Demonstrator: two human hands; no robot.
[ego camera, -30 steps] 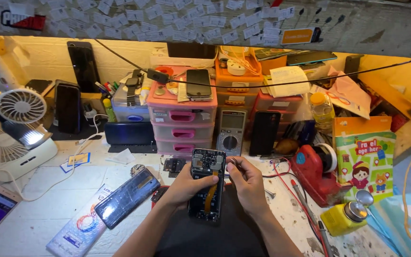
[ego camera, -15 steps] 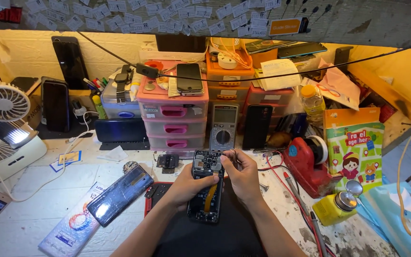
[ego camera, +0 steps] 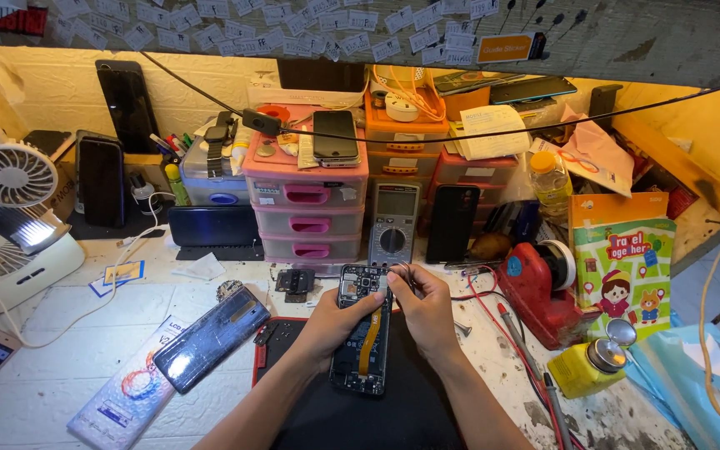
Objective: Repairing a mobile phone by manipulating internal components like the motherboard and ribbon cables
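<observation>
An opened smartphone (ego camera: 362, 354) with its back cover off lies on a dark work mat (ego camera: 377, 412); its circuit board and an orange flex cable show. My left hand (ego camera: 332, 321) holds the phone's left side, thumb resting across its upper part. My right hand (ego camera: 428, 310) sits at the phone's top right corner, fingers pinched on a thin metal tool, probably tweezers (ego camera: 400, 275), whose tip is at the upper board. The removed dark blue back cover (ego camera: 210, 338) lies to the left of the mat.
Pink drawer units (ego camera: 306, 208) with a phone on top, a multimeter (ego camera: 393, 222), a red tape dispenser (ego camera: 539, 292), a yellow bottle (ego camera: 589, 367), a white fan (ego camera: 6, 217), a colourful booklet (ego camera: 622, 262), cables and several phones crowd the bench.
The view has shifted slightly. My right hand has moved in closer to the phone's top corner; my left hand stays on the phone.
</observation>
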